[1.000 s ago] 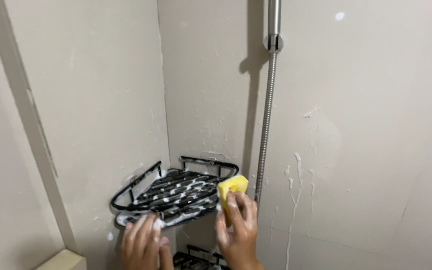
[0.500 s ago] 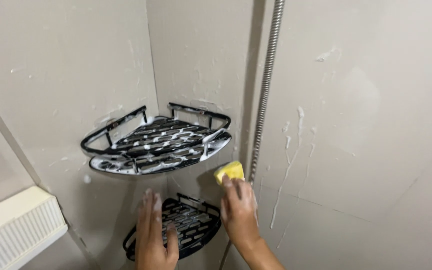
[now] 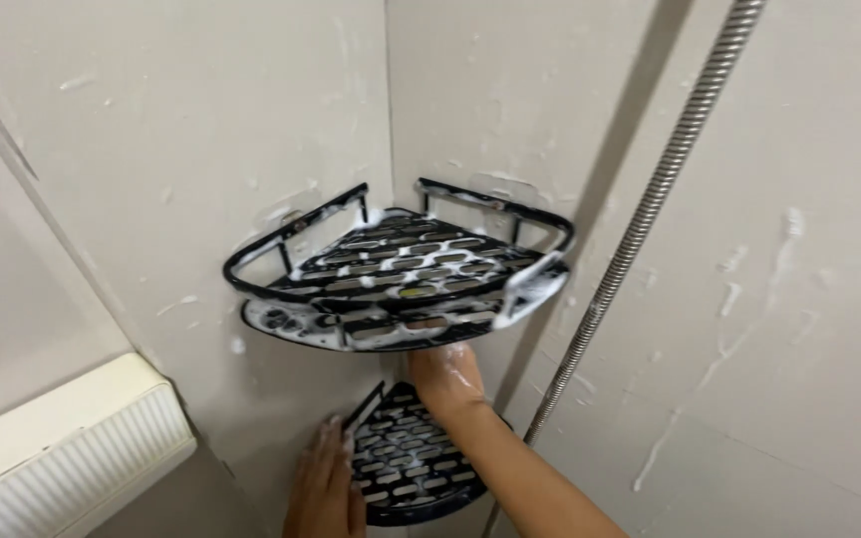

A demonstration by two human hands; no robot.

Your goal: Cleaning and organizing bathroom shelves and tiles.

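Observation:
A black slotted corner shelf point(image 3: 281, 254), streaked with white foam, hangs in the corner of beige walls. My right hand point(image 3: 445, 377) reaches up beneath it, fingers pressed to its underside. A speck of the yellow sponge point(image 3: 412, 294) shows through the slots; the rest of it is hidden by the shelf. A second black corner shelf point(image 3: 406, 468) hangs below. My left hand point(image 3: 324, 485) lies flat, fingers together, against that lower shelf's left rim and the wall, holding nothing.
A ribbed metal shower hose point(image 3: 650, 209) runs diagonally down the right wall, just right of the shelves. Foam streaks point(image 3: 749, 289) run down that wall. A cream ribbed casing point(image 3: 62, 438) juts out at the lower left.
The view has dropped and closed in on the shelves. My right hand moved with the sponge from beside the upper shelf to under it. My left hand stayed by the lower shelf.

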